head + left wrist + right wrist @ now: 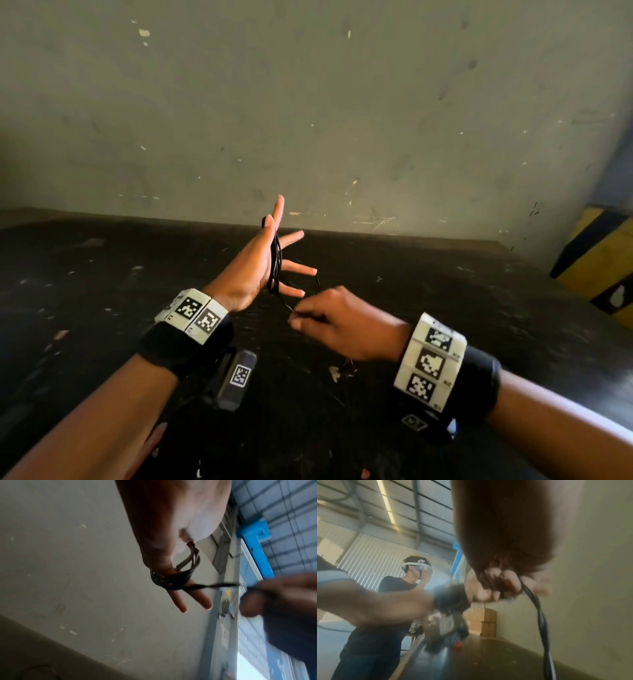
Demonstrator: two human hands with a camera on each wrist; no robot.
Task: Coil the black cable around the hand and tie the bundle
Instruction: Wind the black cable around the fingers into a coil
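Above the dark counter (102,274), the left hand (255,263) spreads flat as a former for the black cable (275,263), while the right hand (337,325) pinches its free end taut for wrapping

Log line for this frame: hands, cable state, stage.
left hand: open, black cable coiled round it | right hand: pinches loose end | stage: coiling, untied

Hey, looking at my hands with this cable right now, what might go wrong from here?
The coil sits loosely across your spread left hand, so loops may slide off the fingers. Your right hand only pinches the thin twisted tail; it may slip or unwind before tying.
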